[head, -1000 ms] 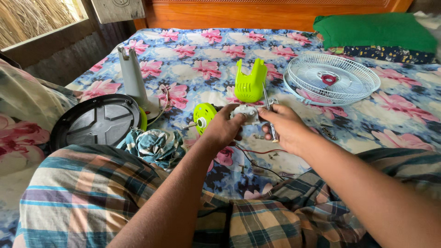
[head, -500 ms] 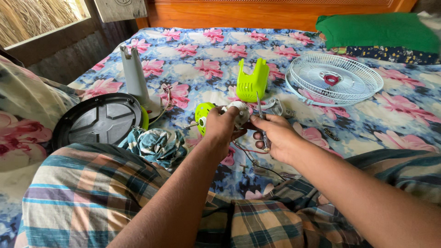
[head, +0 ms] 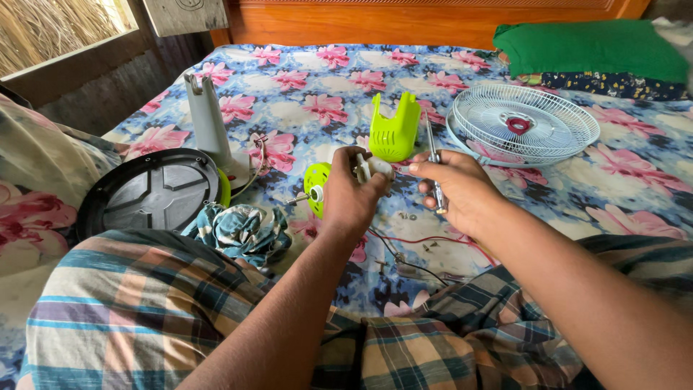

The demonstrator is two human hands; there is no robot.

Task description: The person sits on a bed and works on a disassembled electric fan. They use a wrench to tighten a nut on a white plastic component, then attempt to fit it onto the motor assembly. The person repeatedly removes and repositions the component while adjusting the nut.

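I sit on a bed spread with a blue sheet [head: 303, 87] printed with pink flowers, a wooden headboard [head: 404, 22] at its far end and a window at the left. My left hand [head: 350, 191] is closed around the lime-green fan motor [head: 317, 189], held just above the sheet in front of my knees. My right hand [head: 458, 189] grips a screwdriver [head: 433, 155], tip pointing up, its fingertips at the motor's white end. Red and black wires [head: 426, 242] trail from the motor across the sheet. Just behind lies a lime-green housing [head: 395, 130]; a white fan grille [head: 523, 126] is at the right, a dark round base [head: 148, 191] with a grey stand [head: 208, 123] at the left, and a crumpled cloth [head: 238, 231] by my leg.
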